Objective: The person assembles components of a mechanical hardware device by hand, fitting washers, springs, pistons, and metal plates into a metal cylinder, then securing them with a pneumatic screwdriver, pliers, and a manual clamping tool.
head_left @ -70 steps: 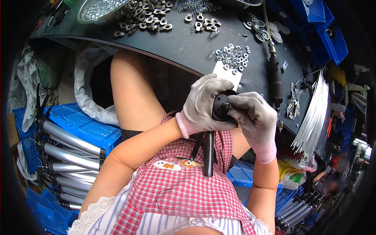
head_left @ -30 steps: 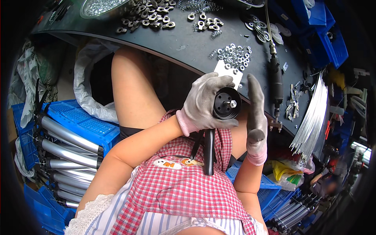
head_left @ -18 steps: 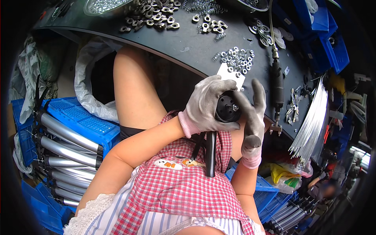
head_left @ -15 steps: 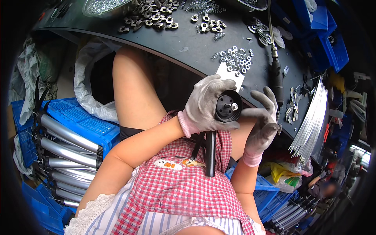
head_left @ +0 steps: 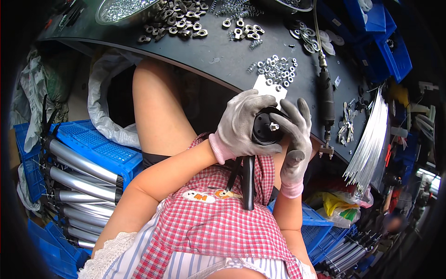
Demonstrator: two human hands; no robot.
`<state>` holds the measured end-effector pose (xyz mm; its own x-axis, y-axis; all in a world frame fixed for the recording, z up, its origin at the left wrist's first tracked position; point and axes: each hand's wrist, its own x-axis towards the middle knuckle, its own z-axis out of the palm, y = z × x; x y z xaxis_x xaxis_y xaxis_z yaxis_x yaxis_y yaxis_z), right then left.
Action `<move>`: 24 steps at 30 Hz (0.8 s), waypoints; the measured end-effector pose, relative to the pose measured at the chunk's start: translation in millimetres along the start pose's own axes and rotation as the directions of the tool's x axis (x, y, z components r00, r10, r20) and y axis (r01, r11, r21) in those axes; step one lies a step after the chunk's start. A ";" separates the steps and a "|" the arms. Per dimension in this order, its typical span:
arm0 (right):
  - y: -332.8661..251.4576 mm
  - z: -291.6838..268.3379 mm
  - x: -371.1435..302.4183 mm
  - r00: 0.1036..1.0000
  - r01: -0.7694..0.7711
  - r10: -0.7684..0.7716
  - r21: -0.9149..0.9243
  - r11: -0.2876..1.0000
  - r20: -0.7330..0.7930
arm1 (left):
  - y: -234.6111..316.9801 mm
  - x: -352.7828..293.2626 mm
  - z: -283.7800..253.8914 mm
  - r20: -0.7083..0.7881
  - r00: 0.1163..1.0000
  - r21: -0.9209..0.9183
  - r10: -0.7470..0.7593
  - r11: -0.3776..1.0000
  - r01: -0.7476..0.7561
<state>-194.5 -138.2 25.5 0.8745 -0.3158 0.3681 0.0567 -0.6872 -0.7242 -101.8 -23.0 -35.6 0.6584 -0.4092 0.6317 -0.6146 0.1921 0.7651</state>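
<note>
My left hand (head_left: 241,123), in a grey glove with a pink cuff, is wrapped round a black round cup-shaped part (head_left: 264,132). A threaded metal stud (head_left: 274,126) stands up in the middle of the cup. Below that hand a black tube (head_left: 249,183) hangs over the apron; where it joins the cup is hidden. My right hand (head_left: 296,135), gloved the same way, is at the cup's right side. Its fingers are apart and stretched out, with fingertips by the stud; whether they touch it I cannot tell.
On the dark table (head_left: 204,63) lie nuts (head_left: 278,69), a white card (head_left: 267,88), springs (head_left: 255,44), metal lugs (head_left: 179,21) and washers (head_left: 304,35). A black air screwdriver (head_left: 326,95) hangs at the right, beside thin rods (head_left: 367,139). Silver tubes (head_left: 83,169) fill a blue crate (head_left: 107,144) at left.
My right hand has moved left and closer, bringing its fingers over the cup's edge by the stud. The left hand keeps its hold on the cup. The view has shifted slightly.
</note>
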 end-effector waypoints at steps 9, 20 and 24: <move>3.4 -12.7 -0.2 0.996 -0.087 0.089 0.057 0.995 -0.030 | 3.7 5.6 1.4 -0.040 0.999 0.053 0.031 0.998 -0.029; 28.9 -42.4 4.8 0.990 0.022 0.026 0.339 0.940 -0.136 | 0.9 5.7 4.6 -0.011 0.996 0.007 0.085 0.996 -0.085; 40.2 -89.5 81.3 0.953 -0.272 0.286 0.140 0.952 -0.097 | 19.0 7.7 -9.6 0.112 0.992 -0.025 -0.054 0.998 0.057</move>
<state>-164.2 -250.1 78.5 0.8033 -0.5611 0.1998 -0.1164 -0.4768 -0.8713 -104.2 -14.0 -15.0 0.6375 -0.5166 0.5716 -0.5649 0.1911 0.8027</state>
